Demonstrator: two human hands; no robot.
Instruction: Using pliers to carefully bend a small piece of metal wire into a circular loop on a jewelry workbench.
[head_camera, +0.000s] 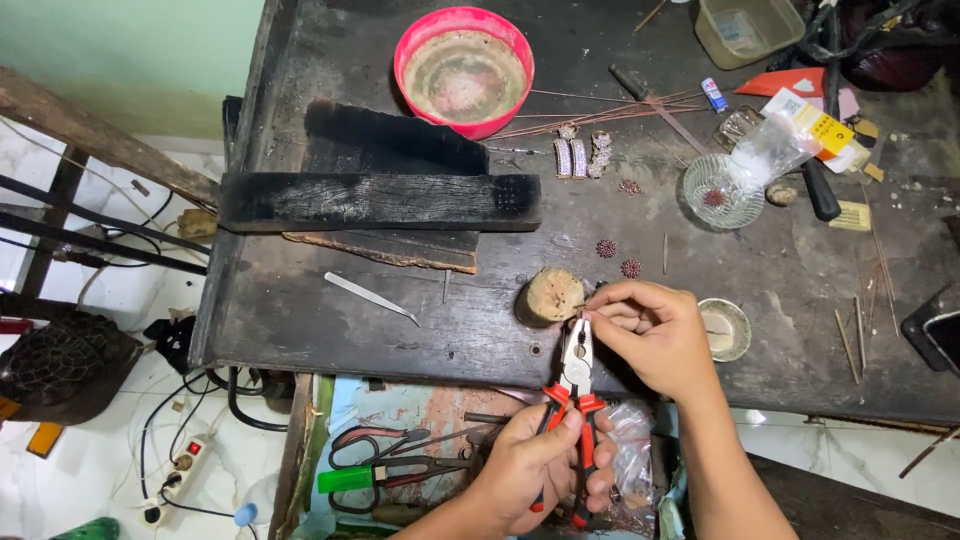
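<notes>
My left hand (535, 470) grips the red handles of a pair of pliers (572, 400), whose steel jaws point up toward a small wooden block (549, 296) on the dark workbench (300, 310). My right hand (650, 330) pinches something tiny at the plier jaws; the piece itself is too small to make out. Two small round reddish ornaments (618, 258) lie just above my right hand.
A pink bowl (464, 70) sits at the back, charred wooden slabs (380, 195) to its left, tweezers (370, 297) on the bench. A glass dish (722, 190), thin copper wires (600, 110), jewelled strips (583, 155) and a small round dish (727, 329) lie right. An open drawer (400, 460) holds scissors.
</notes>
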